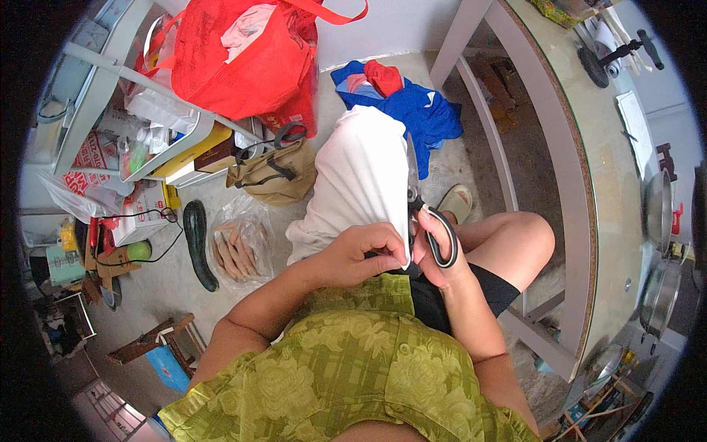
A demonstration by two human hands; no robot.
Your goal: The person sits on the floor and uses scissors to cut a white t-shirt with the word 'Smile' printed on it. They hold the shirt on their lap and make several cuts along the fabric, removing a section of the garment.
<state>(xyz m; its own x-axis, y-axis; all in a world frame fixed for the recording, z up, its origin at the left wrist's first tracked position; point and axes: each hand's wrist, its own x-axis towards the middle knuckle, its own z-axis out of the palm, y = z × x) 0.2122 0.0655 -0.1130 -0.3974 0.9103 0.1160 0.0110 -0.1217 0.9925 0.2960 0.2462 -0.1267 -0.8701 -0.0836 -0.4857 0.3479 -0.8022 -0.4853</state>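
Note:
A white cloth (359,171) lies draped over my lap and left leg. My left hand (367,251) pinches its near right corner between thumb and fingers. Just right of it, my right hand (436,251) grips a pair of scissors (450,237) by black handles with a pale inner edge. The blades point away from me along the cloth's right edge, and I cannot tell whether they touch it. Beyond the cloth, a pile of blue fabric (409,119) with red and pink pieces rests on the floor.
A red fabric bag (243,66) stands far left, near a khaki bag (281,174). On the floor at left are a dark green gourd (200,243) and a clear plastic bag (240,248) of brownish roots. A glass-topped table (594,182) runs along my right.

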